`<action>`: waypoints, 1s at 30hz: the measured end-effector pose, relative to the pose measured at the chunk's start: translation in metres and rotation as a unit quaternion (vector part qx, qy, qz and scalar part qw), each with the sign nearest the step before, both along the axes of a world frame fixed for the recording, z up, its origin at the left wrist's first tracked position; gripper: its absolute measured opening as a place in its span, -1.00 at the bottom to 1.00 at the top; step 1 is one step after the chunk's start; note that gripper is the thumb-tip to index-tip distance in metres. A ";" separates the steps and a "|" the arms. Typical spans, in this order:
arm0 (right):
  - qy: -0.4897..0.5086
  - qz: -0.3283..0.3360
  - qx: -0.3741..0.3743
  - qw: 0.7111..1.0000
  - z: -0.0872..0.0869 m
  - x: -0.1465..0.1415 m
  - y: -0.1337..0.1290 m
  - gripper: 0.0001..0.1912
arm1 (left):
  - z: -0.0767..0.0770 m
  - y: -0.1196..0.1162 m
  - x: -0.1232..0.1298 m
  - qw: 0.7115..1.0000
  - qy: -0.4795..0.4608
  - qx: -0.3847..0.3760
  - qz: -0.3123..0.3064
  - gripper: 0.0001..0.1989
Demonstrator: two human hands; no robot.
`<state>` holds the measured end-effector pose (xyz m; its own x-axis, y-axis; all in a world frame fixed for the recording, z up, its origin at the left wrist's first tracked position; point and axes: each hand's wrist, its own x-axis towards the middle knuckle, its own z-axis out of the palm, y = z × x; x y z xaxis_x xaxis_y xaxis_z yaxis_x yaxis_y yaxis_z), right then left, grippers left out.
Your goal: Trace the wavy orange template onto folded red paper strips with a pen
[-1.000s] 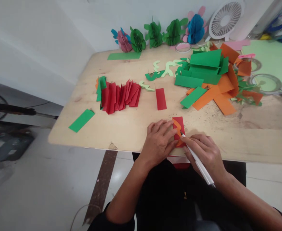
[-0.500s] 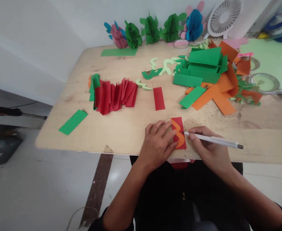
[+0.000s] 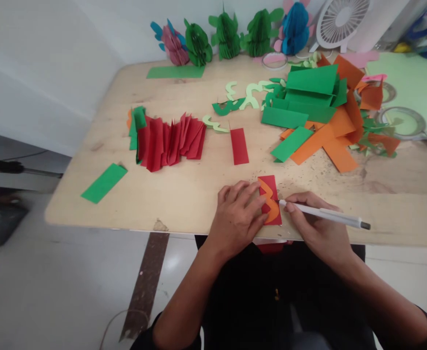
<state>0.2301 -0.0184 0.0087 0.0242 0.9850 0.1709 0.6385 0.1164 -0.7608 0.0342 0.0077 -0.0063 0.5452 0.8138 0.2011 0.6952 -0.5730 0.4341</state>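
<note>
My left hand (image 3: 235,216) lies with fingers spread, its fingertips pressing a curvy orange paper cutout (image 3: 272,212) onto a small red paper rectangle (image 3: 271,180) near the table's front edge. In my right hand (image 3: 319,231) is a white pen (image 3: 328,215) with a dark end cap, held in a writing grip. The pen's tip touches the red paper at the notch on the cutout's right side. Just beyond the hands lies another red paper strip (image 3: 239,146).
Folded red strips (image 3: 171,141) stand to the left, near a green strip (image 3: 104,183). Green folded strips (image 3: 310,82) and orange strips (image 3: 339,150) pile up on the right, with tape rolls (image 3: 403,121) beyond. Paper honeycomb figures (image 3: 228,36) and a white fan (image 3: 342,17) line the wall.
The view has shifted slightly, so the table's far things sit a little higher and further left. Both hands, the pen and the cutout keep nearly the same arrangement.
</note>
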 end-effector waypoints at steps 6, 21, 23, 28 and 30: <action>-0.005 0.000 0.010 1.000 0.001 0.001 -0.004 -0.89 | -0.001 0.000 0.000 1.000 -0.001 0.000 -0.001 -0.73; -0.056 0.008 0.056 0.997 0.002 0.003 -0.014 -0.92 | -0.003 -0.001 0.001 1.000 0.005 0.007 0.003 -0.73; -0.065 0.010 0.063 0.996 0.002 0.003 -0.016 -0.93 | -0.004 -0.001 0.000 1.000 0.007 0.007 0.003 -0.73; -0.082 0.010 0.071 0.994 0.001 0.002 -0.019 -0.94 | -0.005 0.000 0.001 1.000 0.012 0.008 0.004 -0.72; -0.086 0.008 0.074 0.994 0.000 0.001 -0.020 -0.94 | -0.005 -0.001 0.001 1.000 0.013 0.011 0.005 -0.72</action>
